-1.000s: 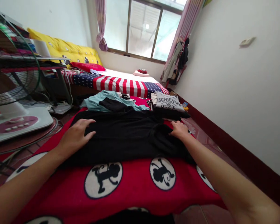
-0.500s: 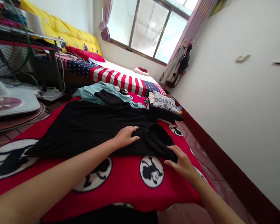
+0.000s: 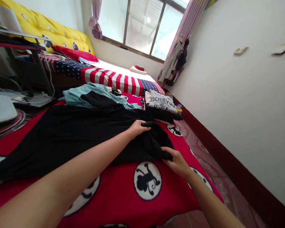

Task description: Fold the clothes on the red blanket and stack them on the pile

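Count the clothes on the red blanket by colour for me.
Black garment, held by left hand and right hand: 1
Teal garment: 1
Folded grey printed shirt: 1
Folded black garment under the grey shirt: 1
Total: 4

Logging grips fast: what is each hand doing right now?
Left hand: closed, pinching the black garment at its far edge.
Right hand: closed, gripping the same garment's near edge.

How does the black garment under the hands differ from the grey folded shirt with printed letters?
The black garment lies spread out, plain; the grey folded shirt is a compact stack with dark lettering. The left hand and right hand pinch the black one; the grey one is untouched. Both rest on the red monkey-print blanket.
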The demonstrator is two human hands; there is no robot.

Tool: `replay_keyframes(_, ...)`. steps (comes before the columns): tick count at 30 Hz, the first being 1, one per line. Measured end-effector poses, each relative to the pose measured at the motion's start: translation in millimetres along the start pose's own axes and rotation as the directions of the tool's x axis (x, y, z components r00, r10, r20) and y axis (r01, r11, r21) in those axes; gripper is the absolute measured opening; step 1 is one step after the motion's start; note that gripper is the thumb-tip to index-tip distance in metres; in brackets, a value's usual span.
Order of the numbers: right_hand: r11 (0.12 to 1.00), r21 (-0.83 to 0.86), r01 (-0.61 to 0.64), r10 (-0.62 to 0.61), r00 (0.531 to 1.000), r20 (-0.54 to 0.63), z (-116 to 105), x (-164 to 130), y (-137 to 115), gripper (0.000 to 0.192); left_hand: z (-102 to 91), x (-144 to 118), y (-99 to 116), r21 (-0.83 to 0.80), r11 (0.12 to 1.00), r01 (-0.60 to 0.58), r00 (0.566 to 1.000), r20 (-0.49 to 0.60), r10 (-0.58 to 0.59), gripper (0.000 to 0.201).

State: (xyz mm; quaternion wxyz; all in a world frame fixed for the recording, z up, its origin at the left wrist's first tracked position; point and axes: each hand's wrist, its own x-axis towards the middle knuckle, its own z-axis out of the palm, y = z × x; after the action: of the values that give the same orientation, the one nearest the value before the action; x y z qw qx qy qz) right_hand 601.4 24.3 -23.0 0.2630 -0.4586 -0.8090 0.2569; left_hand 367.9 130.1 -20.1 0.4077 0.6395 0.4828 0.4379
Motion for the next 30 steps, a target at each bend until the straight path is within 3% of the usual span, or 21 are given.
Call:
replay_keyframes(3, 0.975, 0.183, -0.125, 0.146, 0.984, -0.102, -9.5, 17.4, 9.9, 0.022, -10.8, 6.9, 1.3, -0.082, 0.992, -0.096, 0.989, -0.119, 0.086, 0.032)
replay_keyframes(5, 0.946, 0.293, -0.139, 0.199, 0.962, -0.185, -10.2, 31.3, 19.1, 0.027, -14.8, 12.5, -4.1, -0.090, 0.987, -0.130, 0.973, -0.201, 0.109, 0.035)
replay_keyframes(7, 0.944, 0.300, -0.138, 0.219, 0.941, -0.258, -5.0, 43.2, 26.0, 0.029, -16.1, 16.8, -14.3, -0.066, 0.988, -0.137, 0.952, -0.285, 0.113, 0.033)
replay_keyframes(10, 0.991, 0.000, -0.136, 0.129, 0.936, -0.328, 10.4, 51.3, 27.7, 0.023, -15.2, 18.1, -31.8, 0.013, 0.994, -0.109, 0.919, -0.380, 0.105, 0.027)
replay_keyframes(14, 0.891, -0.449, -0.062, -0.032, 0.979, -0.199, 30.7, 47.0, 21.8, 0.031, -10.7, 11.8, -42.0, 0.154, 0.987, -0.047, 0.908, -0.405, 0.106, 0.024)
replay_keyframes(18, 0.787, -0.592, -0.174, 0.075, 0.979, -0.188, 30.3, 52.6, 26.7, 0.046, -4.9, 5.2, -38.2, 0.287, 0.958, -0.025, 0.931, -0.342, 0.126, 0.025)
replay_keyframes(21, 0.778, -0.545, -0.314, 0.190, 0.943, -0.272, 10.8, 77.8, 34.3, 0.063, -2.9, 3.0, -36.4, 0.344, 0.939, -0.023, 0.948, -0.292, 0.130, 0.028)
replay_keyframes(23, 0.811, -0.460, -0.362, 0.182, 0.903, -0.389, -7.8, 100.0, 36.3, 0.057, -3.3, 3.1, -37.3, 0.363, 0.932, -0.008, 0.949, -0.291, 0.121, 0.027)
replay_keyframes(26, 0.915, -0.278, -0.294, 0.114, 0.847, -0.519, -29.8, 122.3, 34.8, 0.043, -5.6, 4.7, -39.7, 0.364, 0.931, 0.020, 0.945, -0.312, 0.102, 0.025)
replay_keyframes(30, 0.967, -0.032, -0.252, 0.222, 0.900, -0.375, -26.9, 106.8, 33.5, 0.038, -8.8, 6.4, -40.8, 0.343, 0.938, 0.040, 0.939, -0.333, 0.082, 0.025)
